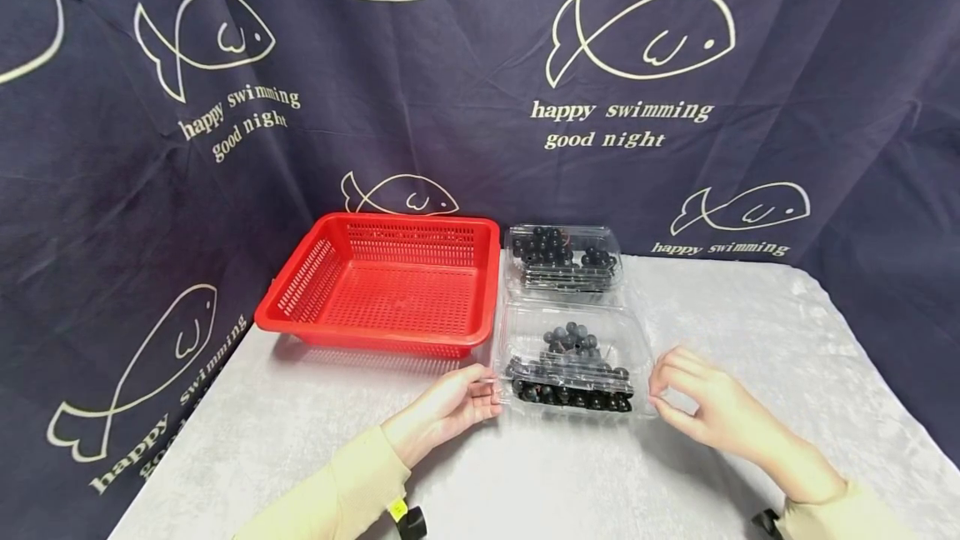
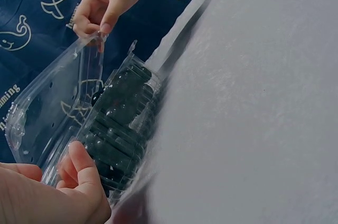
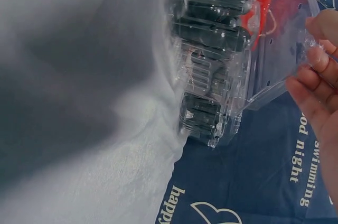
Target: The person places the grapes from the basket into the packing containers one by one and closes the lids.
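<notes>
A clear plastic clamshell box (image 1: 633, 336) of dark grapes (image 1: 573, 397) sits at the middle of the table, its lid (image 2: 47, 92) tilted up from the base. At the box's left front side, my left hand (image 1: 463, 402) pinches the lid's edge between thumb and fingers. Opposite it, my right hand (image 1: 701, 402) pinches the lid's other front corner, which the right wrist view shows with fingertips (image 3: 317, 57) on the thin plastic. Dark grapes fill the base (image 2: 119, 129) below the raised lid.
Behind this box stands a second clear clamshell box (image 1: 611, 244), with dark grapes in it. A red plastic basket (image 1: 300, 327) with slotted sides is at the left. A pale cloth (image 1: 750, 315) covers the table, and a dark blue curtain (image 1: 450, 107) with fish drawings hangs behind.
</notes>
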`<state>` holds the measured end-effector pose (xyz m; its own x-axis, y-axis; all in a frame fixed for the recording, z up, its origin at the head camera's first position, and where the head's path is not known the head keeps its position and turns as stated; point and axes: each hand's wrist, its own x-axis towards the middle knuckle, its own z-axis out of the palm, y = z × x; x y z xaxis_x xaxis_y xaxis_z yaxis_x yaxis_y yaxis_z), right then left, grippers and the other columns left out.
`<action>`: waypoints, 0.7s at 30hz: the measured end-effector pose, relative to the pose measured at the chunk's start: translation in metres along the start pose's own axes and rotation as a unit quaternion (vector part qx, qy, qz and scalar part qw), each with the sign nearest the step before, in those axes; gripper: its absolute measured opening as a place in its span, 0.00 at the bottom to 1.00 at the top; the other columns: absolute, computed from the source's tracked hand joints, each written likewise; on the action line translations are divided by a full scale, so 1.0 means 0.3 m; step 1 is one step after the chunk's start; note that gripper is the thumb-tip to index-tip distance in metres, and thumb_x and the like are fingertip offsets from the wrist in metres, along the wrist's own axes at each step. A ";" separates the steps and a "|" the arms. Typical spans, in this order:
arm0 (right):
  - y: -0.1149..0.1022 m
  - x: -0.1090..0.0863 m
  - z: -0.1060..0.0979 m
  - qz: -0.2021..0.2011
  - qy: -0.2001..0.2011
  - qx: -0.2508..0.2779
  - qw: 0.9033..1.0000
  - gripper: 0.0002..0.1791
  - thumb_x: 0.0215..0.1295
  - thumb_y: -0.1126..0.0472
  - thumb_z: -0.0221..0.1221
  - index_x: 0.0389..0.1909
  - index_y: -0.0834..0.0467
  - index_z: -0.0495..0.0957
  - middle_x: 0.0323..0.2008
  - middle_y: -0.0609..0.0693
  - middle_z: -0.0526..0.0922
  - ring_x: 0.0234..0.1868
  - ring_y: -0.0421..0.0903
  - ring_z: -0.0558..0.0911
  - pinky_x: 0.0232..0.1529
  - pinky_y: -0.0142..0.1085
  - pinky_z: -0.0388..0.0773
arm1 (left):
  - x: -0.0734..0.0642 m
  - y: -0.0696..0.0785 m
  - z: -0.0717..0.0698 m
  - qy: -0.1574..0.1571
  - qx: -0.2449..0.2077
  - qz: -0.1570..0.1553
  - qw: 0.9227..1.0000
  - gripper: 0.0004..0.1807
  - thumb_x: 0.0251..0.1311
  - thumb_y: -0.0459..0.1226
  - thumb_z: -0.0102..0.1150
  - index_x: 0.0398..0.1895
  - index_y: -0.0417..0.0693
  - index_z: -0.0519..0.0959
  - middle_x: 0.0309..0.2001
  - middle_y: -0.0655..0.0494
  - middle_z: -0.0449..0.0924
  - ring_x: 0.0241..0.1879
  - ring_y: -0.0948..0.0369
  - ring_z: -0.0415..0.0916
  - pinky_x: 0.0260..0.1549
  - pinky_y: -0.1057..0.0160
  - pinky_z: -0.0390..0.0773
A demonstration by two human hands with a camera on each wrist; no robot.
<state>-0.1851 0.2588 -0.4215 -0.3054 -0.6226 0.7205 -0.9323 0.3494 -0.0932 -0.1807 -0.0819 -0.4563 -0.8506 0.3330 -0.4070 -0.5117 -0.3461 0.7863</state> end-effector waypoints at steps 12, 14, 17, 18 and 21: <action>-0.006 -0.006 0.001 -0.034 -0.047 -0.026 0.998 0.08 0.66 0.55 0.51 0.28 0.50 0.76 0.32 0.38 0.74 0.36 0.36 0.73 0.43 0.22 0.71 | -0.002 0.008 -0.001 0.001 -0.008 -0.002 1.000 0.09 0.66 0.36 0.43 0.41 0.39 0.69 0.33 0.50 0.69 0.33 0.60 0.72 0.46 0.59 0.76; -0.007 -0.009 0.004 -0.034 -0.050 -0.029 0.998 0.10 0.67 0.54 0.50 0.28 0.50 0.76 0.32 0.38 0.74 0.36 0.35 0.73 0.42 0.23 0.72 | -0.001 0.009 -0.002 0.000 -0.010 -0.004 1.000 0.08 0.65 0.37 0.45 0.38 0.41 0.69 0.33 0.50 0.69 0.33 0.60 0.72 0.47 0.58 0.76; -0.009 -0.016 0.009 -0.033 -0.053 -0.032 0.998 0.11 0.68 0.53 0.48 0.28 0.50 0.76 0.32 0.37 0.74 0.35 0.35 0.73 0.41 0.23 0.72 | -0.001 0.011 -0.001 -0.004 -0.015 -0.009 1.000 0.08 0.64 0.38 0.46 0.38 0.41 0.68 0.33 0.51 0.68 0.33 0.60 0.71 0.48 0.58 0.74; -0.009 -0.018 0.010 -0.032 -0.053 -0.033 0.998 0.12 0.68 0.53 0.48 0.28 0.50 0.76 0.32 0.37 0.74 0.35 0.35 0.73 0.41 0.23 0.72 | -0.001 0.011 -0.001 -0.005 -0.016 -0.011 1.000 0.09 0.64 0.39 0.46 0.37 0.41 0.68 0.33 0.51 0.69 0.33 0.60 0.71 0.47 0.58 0.74; -0.011 -0.023 0.015 -0.034 -0.052 -0.037 0.997 0.12 0.68 0.53 0.48 0.28 0.49 0.76 0.32 0.37 0.74 0.35 0.35 0.73 0.41 0.23 0.72 | -0.002 0.012 -0.001 -0.007 -0.017 -0.014 1.000 0.09 0.64 0.39 0.46 0.37 0.41 0.68 0.32 0.51 0.68 0.33 0.61 0.71 0.46 0.58 0.74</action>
<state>-0.1808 0.2589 -0.4293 -0.2645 -0.7147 0.6475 -0.9358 0.3525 0.0068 -0.1821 -0.0835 -0.4535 -0.8343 0.3558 -0.4211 -0.5390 -0.3661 0.7586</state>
